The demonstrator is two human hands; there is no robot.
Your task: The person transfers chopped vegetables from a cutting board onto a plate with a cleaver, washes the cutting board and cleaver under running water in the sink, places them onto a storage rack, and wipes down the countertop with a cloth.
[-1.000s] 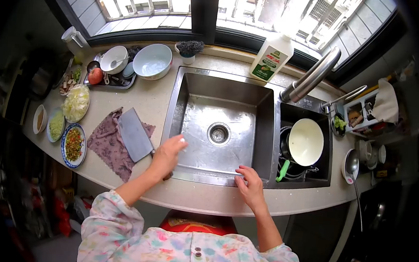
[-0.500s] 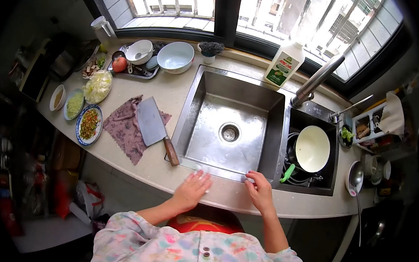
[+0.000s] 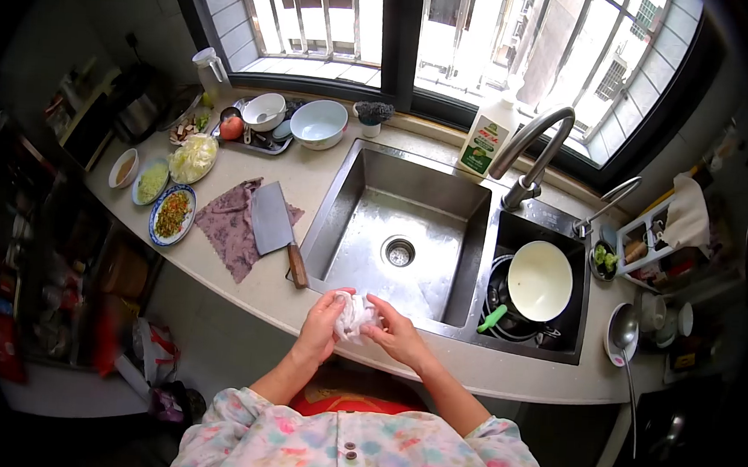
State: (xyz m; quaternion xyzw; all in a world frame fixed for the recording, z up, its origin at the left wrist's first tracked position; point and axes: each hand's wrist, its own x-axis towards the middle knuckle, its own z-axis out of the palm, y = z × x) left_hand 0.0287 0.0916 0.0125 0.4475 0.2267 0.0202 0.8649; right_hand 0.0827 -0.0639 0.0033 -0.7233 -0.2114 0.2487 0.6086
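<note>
A crumpled white wad (image 3: 354, 316), cloth or paper, is bunched up between both hands over the sink's front rim. My left hand (image 3: 320, 323) grips it from one side, with the fingers curled around it. From the other side my right hand (image 3: 394, 331) holds it between thumb and fingers. Just left of the hands, a cleaver (image 3: 272, 219) lies with its blade on a purple patterned cloth (image 3: 225, 224) and its wooden handle pointing at the sink. Beyond the hands is the steel sink (image 3: 370, 225), wet inside.
A smaller basin holds a cream bowl (image 3: 540, 280) and a green-handled item (image 3: 493, 318). Behind stand a curved tap (image 3: 528, 162) and a white bottle (image 3: 487, 138). Plates of chopped food (image 3: 172, 214) line the left counter. A ladle (image 3: 623, 333) rests at the right.
My left hand has lifted the white wad off the counter edge. Both hands have come together around it. The head view has shifted slightly.
</note>
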